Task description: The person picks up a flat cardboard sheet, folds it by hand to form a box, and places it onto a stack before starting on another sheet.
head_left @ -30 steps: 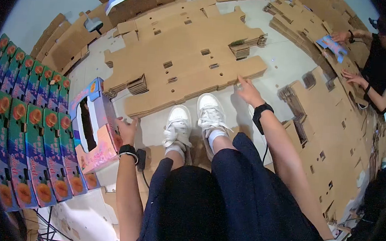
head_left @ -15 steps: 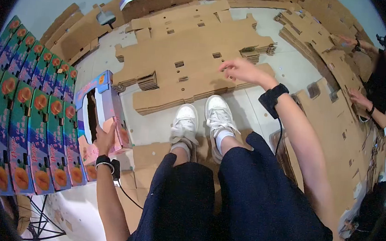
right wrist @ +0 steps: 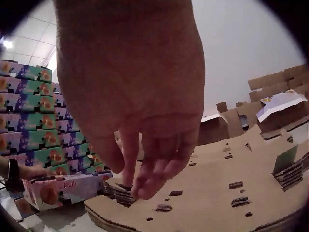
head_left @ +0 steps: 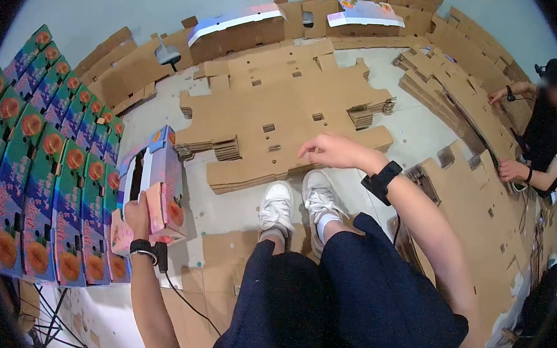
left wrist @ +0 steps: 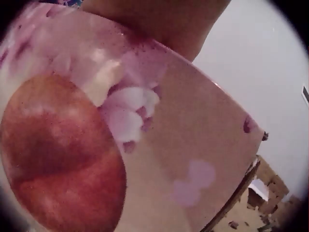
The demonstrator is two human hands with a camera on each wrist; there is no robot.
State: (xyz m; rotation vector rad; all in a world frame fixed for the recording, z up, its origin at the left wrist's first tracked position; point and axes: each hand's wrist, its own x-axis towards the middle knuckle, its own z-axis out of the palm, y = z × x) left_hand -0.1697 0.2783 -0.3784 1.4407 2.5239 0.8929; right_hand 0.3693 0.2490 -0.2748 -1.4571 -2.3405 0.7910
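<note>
My left hand [head_left: 136,218] grips the near end of a printed fruit box [head_left: 172,182], with its fingers at the long opening in the top. In the left wrist view the box's pink side [left wrist: 169,130] with a large peach picture fills most of the frame, and the hand reaches over its upper edge; the fingertips are hidden. My right hand [head_left: 332,151] hangs with loosely bent fingers over a stack of flat cut cardboard [head_left: 250,116]. The right wrist view shows nothing between its fingers [right wrist: 159,174].
Rows of stacked printed boxes [head_left: 42,188] stand on the left. More flat cardboard [head_left: 464,221] lies on the right, where another person [head_left: 550,130] works with both hands. Cardboard pieces [head_left: 236,43] line the wall. A cable [head_left: 193,308] runs from my left wrist.
My left hand has moved from beside the fruit box onto its end, and the box now looks tilted. My right hand has lifted off the cardboard stack's edge and come inward.
</note>
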